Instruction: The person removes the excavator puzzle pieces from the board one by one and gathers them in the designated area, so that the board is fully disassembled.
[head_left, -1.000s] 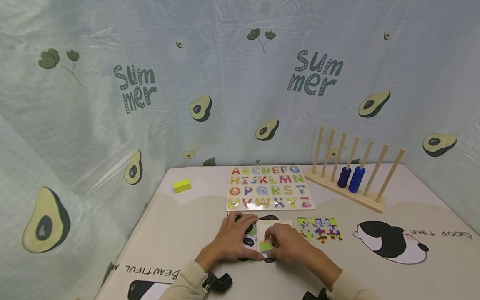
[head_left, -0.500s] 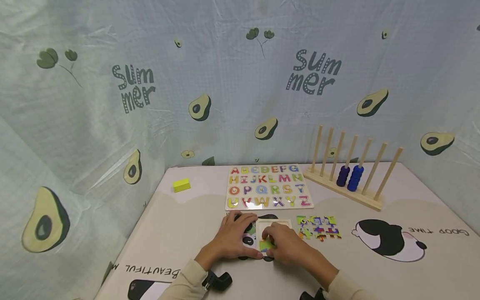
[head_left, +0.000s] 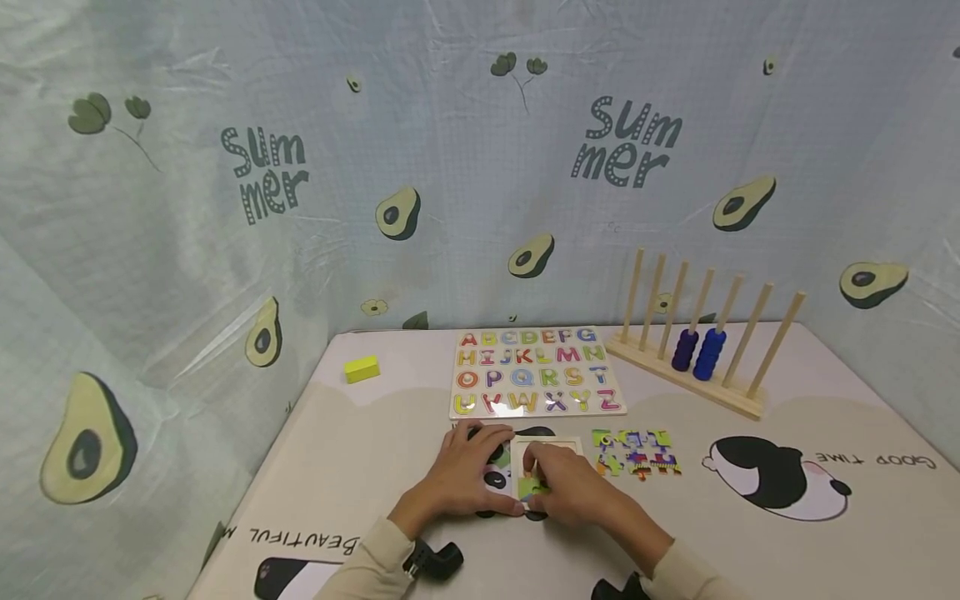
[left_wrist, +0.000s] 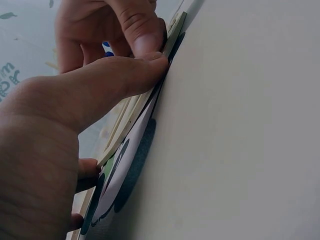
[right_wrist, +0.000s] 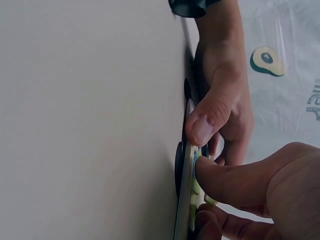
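Note:
A small wooden puzzle tray [head_left: 566,442] lies on the table in the head view, with green and yellow puzzle pieces [head_left: 527,487] in its near part. My left hand [head_left: 467,469] holds the tray at its left side, thumb along the near edge and fingers toward the far left corner. My right hand [head_left: 568,483] is over the tray, and in the right wrist view its thumb and fingers pinch a small green puzzle piece [right_wrist: 210,200] at the tray surface. The right hand covers much of the tray. Several loose puzzle pieces [head_left: 637,452] lie in rows to its right.
Behind the tray lies an alphabet board [head_left: 538,371] with coloured letters. A wooden peg rack [head_left: 686,375] with dark and bright blue beads stands at the back right. A yellow block [head_left: 362,369] sits at the back left. A patterned curtain [head_left: 450,150] closes off the back.
My right hand's fingers have shifted slightly over the near part of the tray. The left hand stays in place on it. The head view has tilted a little.

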